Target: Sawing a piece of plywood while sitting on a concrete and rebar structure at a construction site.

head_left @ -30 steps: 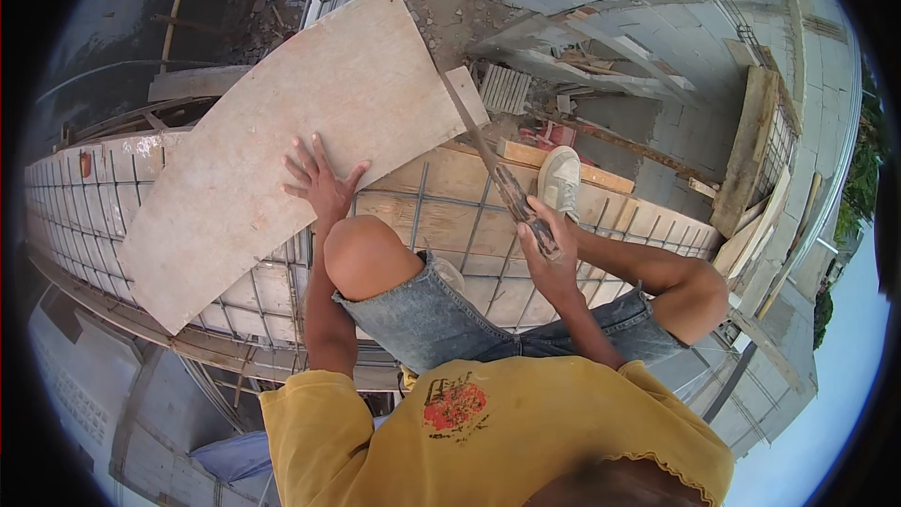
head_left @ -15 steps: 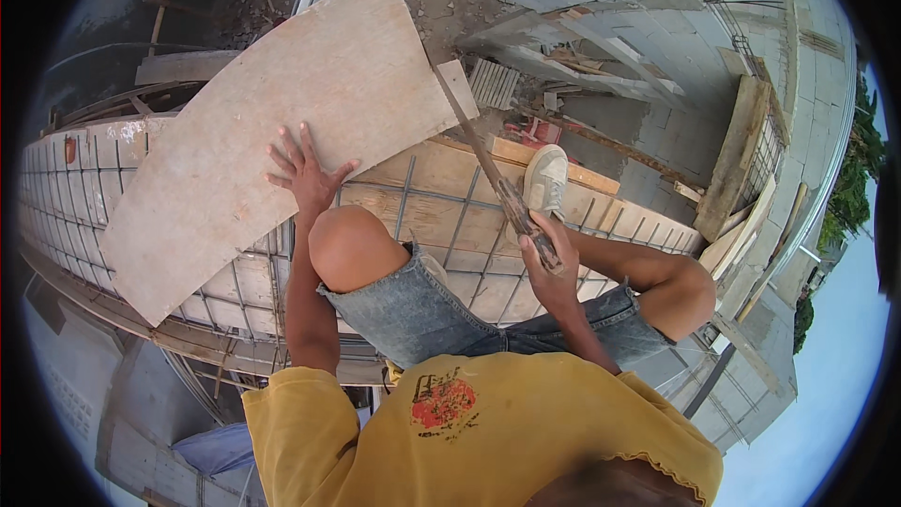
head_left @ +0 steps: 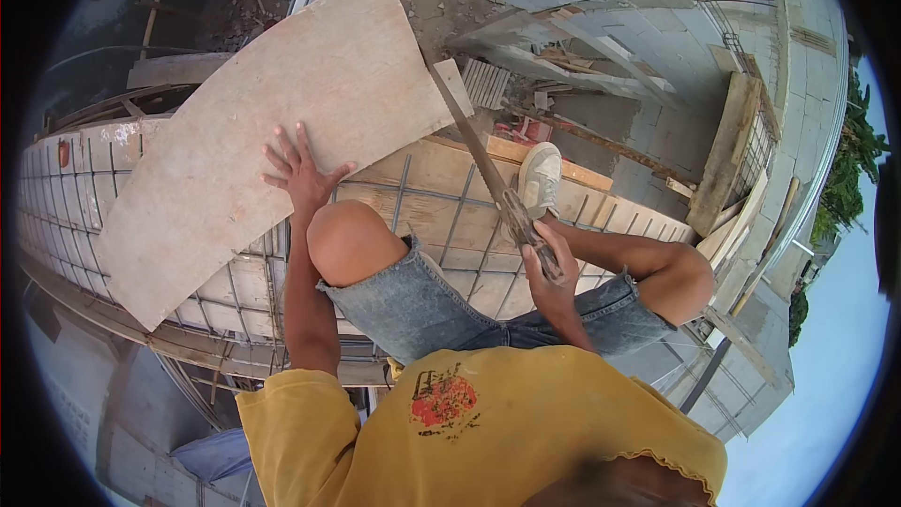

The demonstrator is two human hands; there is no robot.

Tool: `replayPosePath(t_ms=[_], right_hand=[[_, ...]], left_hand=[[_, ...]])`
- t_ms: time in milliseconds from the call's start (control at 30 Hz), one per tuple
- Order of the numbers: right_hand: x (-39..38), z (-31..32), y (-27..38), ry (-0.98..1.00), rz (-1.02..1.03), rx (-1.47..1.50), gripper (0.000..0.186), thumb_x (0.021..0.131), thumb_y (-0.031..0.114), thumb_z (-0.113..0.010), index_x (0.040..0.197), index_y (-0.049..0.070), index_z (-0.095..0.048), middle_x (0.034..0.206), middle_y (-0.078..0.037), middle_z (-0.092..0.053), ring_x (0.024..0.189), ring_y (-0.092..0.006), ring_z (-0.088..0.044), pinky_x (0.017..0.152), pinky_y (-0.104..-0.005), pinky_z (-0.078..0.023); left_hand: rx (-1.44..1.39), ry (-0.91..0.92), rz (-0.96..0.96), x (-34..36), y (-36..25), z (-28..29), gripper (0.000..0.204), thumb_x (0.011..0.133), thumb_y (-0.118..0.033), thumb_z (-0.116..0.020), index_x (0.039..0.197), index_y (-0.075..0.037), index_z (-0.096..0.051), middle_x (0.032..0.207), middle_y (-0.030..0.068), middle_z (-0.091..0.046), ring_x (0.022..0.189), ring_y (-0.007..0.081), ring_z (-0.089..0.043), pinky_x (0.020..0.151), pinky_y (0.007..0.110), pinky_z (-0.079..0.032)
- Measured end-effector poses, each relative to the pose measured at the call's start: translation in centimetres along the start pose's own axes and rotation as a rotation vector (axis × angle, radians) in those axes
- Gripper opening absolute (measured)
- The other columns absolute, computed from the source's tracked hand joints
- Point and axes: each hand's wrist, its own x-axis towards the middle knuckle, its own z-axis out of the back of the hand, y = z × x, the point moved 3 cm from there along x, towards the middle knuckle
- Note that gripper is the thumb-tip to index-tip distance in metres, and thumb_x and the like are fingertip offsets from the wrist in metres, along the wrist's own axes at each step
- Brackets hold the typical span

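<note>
A large pale plywood sheet (head_left: 272, 84) lies slantwise over a steel rebar grid (head_left: 449, 216). My left hand (head_left: 305, 174) rests flat on the sheet near its lower edge, fingers spread. In my right hand (head_left: 552, 272) is the handle of a handsaw (head_left: 483, 161), its long brown blade pointing up and left. The blade runs beside the sheet's right end, in a gap between the sheet and a narrow piece of the same plywood (head_left: 456, 89). Whether that narrow piece is still joined to the sheet I cannot tell.
My shoe (head_left: 541, 178) stands on the formwork boards close to the blade. Beyond the boards the ground drops to rubble and grey block walls (head_left: 601, 9). A wooden plank (head_left: 727, 155) leans at the right, and a blue tarp (head_left: 214, 455) hangs low at the left.
My right hand and the saw have shifted slightly down, drawing the blade a little back toward me. The left hand stays spread on the sheet, and the whole view has moved slightly.
</note>
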Motion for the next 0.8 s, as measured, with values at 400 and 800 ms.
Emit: replayPosePath(t_ms=[400, 800], right_hand=[[9.2, -5.8, -0.8, -0.063, 0.13, 0.112, 0.041, 0.09, 0.008, -0.069, 0.129, 0.004, -0.059, 0.113, -0.011, -0.068, 0.101, -0.0167, -0.064, 0.087, -0.0287, -0.049], [19.2, -9.1, 1.7, -0.059, 0.169, 0.088, 0.039, 0.094, 0.013, -0.067, 0.129, 0.0, -0.058, 0.112, -0.01, -0.068, 0.094, -0.0129, -0.061, 0.084, -0.0279, -0.049]], left_hand=[[0.05, 0.033, -0.011, 1.2, -0.1, -0.7, 0.134, 0.056, -0.074, -0.078, 0.16, -0.023, -0.009, 0.165, 0.0156, 0.009, 0.146, 0.0506, 0.017, 0.102, 0.08, 0.008], [0.032, 0.075, -0.029, 0.8, -2.0, -1.2, 0.132, 0.057, -0.074, -0.078, 0.159, -0.023, -0.012, 0.165, 0.0168, 0.008, 0.146, 0.0502, 0.017, 0.102, 0.08, 0.01]])
